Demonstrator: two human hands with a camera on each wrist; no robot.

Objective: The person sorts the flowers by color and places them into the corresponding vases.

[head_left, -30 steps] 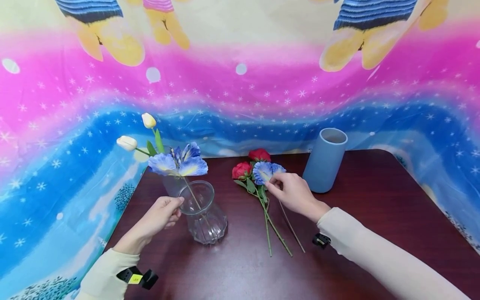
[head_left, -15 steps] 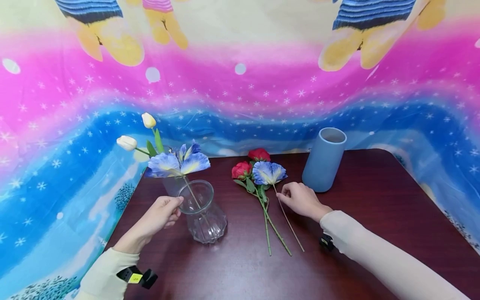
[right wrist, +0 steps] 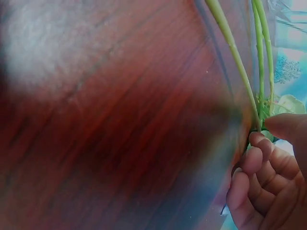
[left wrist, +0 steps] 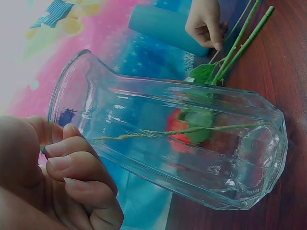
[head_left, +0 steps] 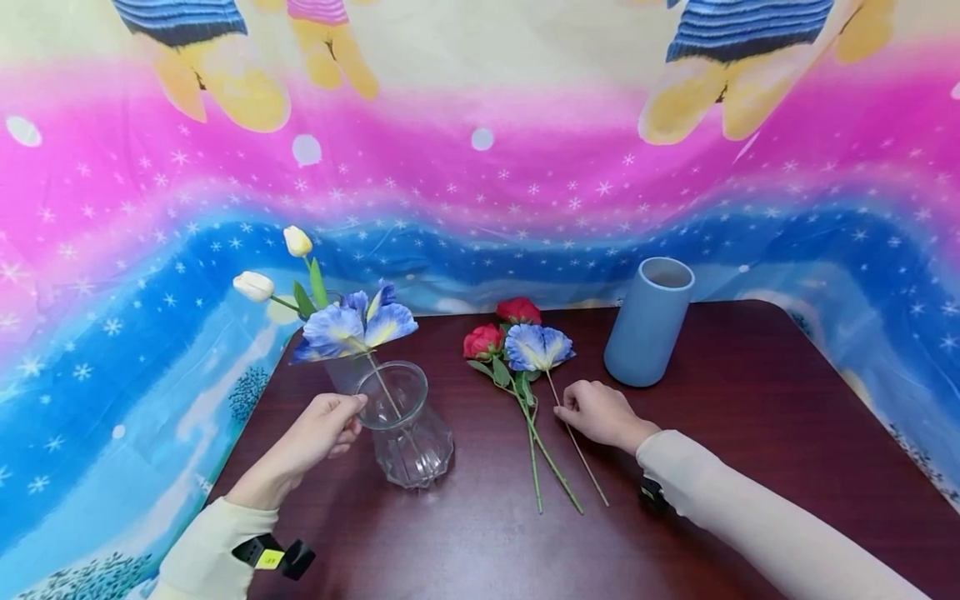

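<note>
My left hand (head_left: pixel 330 425) pinches the rim of a clear glass vase (head_left: pixel 418 462) between thumb and curled fingers. One blue flower with yellow-white centres (head_left: pixel 337 329) stands in that vase, its stem showing through the glass in the left wrist view. On the table lies a second blue flower (head_left: pixel 536 346), and my right hand (head_left: pixel 600 414) has thumb and forefinger around its thin stem (right wrist: pixel 240 67), partway below the bloom. Just left of it lie two red roses (head_left: pixel 483 342) with green leaves, their stems crossing and pointing toward me.
A tall blue-grey vase (head_left: pixel 648 333) stands at the back right, beyond my right hand. Two white tulips (head_left: pixel 253 287) rise from a frosted vase (head_left: pixel 343 372) behind the glass one. A printed cloth (head_left: pixel 480 200) hangs behind the dark wooden table (head_left: pixel 495 558).
My right hand has moved down from the lying blue flower's bloom to its stem. The blue flower in the glass vase has turned slightly. My left hand stays at the rim.
</note>
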